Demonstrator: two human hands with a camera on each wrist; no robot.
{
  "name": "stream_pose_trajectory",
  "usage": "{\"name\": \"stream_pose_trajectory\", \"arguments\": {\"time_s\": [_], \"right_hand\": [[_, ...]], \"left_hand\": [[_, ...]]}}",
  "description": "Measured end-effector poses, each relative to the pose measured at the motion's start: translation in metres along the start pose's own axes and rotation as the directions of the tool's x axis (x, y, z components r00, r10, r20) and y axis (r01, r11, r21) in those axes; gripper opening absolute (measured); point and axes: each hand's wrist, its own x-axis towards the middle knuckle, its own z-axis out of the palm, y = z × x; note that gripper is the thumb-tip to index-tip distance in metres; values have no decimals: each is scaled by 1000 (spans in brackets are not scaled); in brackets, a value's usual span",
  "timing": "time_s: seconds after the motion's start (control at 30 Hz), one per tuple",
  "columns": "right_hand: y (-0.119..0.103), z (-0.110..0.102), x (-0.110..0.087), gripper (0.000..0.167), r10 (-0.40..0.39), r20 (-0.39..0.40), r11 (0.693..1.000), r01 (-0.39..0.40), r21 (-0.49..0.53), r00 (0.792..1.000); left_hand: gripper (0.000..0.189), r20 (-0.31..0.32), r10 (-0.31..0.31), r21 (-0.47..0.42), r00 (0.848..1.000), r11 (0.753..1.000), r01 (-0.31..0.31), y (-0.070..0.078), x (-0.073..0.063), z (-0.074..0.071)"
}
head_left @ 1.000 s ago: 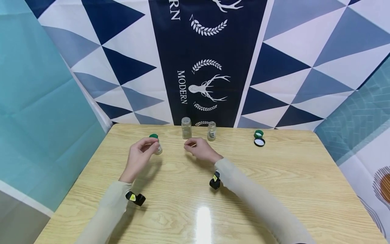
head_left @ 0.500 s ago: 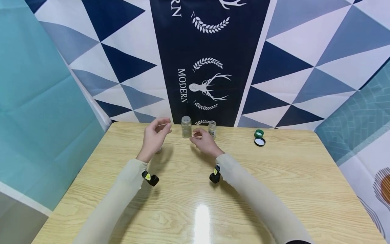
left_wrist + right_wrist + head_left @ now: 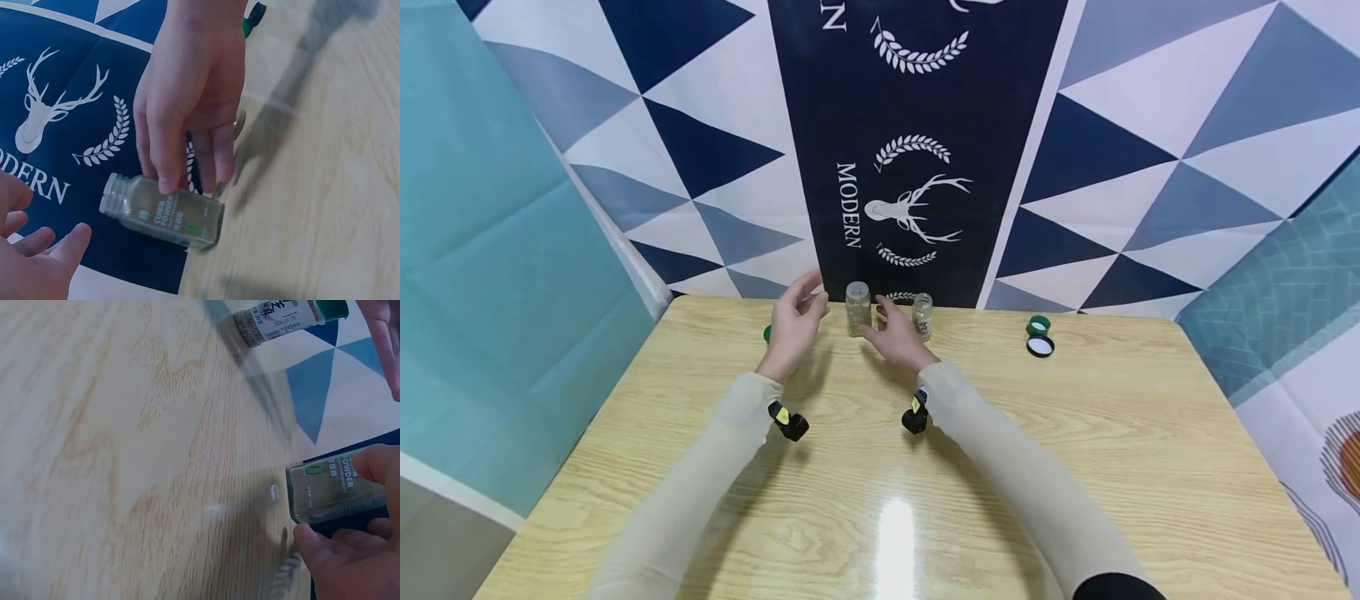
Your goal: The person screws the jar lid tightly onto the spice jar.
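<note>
A cumin powder jar (image 3: 178,215), clear-necked with a printed label, stands upright at the back of the table; it is also the jar (image 3: 858,310) in the head view. Around its right side my right hand (image 3: 897,332) spreads thumb and fingers, the thumb (image 3: 372,461) crossing in front of the label; a firm grip cannot be made out. To the jar's left, and apart from it, my left hand (image 3: 793,325) hovers with parted, bent fingers, holding nothing. Behind that hand is a green-lidded jar (image 3: 284,320) of seeds, mostly hidden in the head view.
A small uncapped glass jar (image 3: 922,317) stands just right of my right hand. Further right, a green cap (image 3: 1038,326) and a black-rimmed cap (image 3: 1040,347) lie on the wooden table (image 3: 865,450). A patterned cloth (image 3: 917,108) hangs directly behind the jars.
My left hand has left the green-lidded jar and moved right and forward towards the cumin jar. The right hand has moved slightly forward, and its fingers have spread beside the cumin jar.
</note>
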Motion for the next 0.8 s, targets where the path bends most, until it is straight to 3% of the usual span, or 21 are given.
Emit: {"name": "stream_pose_trajectory", "arguments": {"time_s": [0.17, 0.33, 0.6, 0.8], "right_hand": [[-1, 2, 5, 67, -32, -15, 999, 32, -20, 999], [0, 1, 9, 61, -28, -1, 1000, 28, -6, 1000], [-5, 1, 13, 56, -67, 12, 996, 67, -58, 998], [-9, 2, 11, 53, -66, 10, 994, 67, -89, 998]], "left_hand": [[43, 53, -81, 36, 995, 996, 79, -5, 0, 2], [43, 130, -168, 124, 977, 981, 152, -13, 3, 3], [46, 206, -204, 229, 957, 961, 156, -20, 8, 9], [46, 211, -194, 282, 958, 951, 130, -24, 9, 13]]}}
